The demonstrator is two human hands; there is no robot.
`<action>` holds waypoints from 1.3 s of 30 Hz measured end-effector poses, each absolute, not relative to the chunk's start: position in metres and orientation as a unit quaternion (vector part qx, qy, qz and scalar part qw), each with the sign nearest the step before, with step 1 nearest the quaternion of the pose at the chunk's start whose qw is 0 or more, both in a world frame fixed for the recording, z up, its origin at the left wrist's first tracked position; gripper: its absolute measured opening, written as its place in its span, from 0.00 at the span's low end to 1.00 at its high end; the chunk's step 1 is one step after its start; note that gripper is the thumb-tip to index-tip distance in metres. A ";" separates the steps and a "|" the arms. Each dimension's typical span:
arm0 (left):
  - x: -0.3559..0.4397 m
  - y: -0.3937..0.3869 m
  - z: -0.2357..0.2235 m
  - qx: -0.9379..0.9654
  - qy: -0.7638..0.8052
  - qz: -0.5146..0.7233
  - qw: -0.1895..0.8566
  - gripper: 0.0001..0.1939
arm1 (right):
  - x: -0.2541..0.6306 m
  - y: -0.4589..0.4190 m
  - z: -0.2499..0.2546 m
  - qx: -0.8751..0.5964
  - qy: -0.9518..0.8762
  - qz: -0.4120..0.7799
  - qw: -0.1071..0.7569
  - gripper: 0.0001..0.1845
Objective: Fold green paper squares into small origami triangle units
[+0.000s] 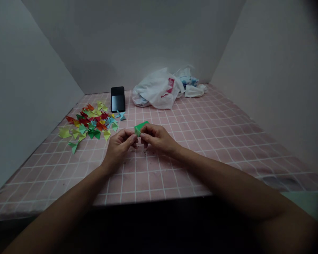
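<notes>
- We see the bright green, partly folded square of paper (pixel 141 126) pinched in the fingertips of the right hand (pixel 159 138), apparently to steady its crease.
- Our left hand (pixel 122 141) is nearly closed, fingertips at the paper's near left corner; we cannot tell how firmly it grips.
- The paper lies just beyond both hands, above the pink, white-gridded bench (pixel 217 130).
- Small folded red, yellow, green and blue paper pieces (pixel 94 133) lie to the left, probably to leave working room.
</notes>
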State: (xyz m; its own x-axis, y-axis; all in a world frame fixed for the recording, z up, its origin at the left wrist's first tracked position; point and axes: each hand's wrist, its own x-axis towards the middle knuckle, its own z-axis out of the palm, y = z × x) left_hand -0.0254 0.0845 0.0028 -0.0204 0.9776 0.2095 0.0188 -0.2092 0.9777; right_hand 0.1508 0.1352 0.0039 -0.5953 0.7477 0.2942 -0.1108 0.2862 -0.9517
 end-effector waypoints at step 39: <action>-0.025 0.084 0.002 0.571 0.419 0.587 0.392 0.05 | 0.151 0.133 0.003 -0.212 -0.708 0.536 0.408 0.12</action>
State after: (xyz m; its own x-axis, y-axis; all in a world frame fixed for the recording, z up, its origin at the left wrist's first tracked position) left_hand -0.0252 0.0837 0.0021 -0.0407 0.9386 0.3425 0.0190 -0.3420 0.9395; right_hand 0.1505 0.1328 0.0025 -0.5773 0.7372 0.3511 -0.1374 0.3362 -0.9317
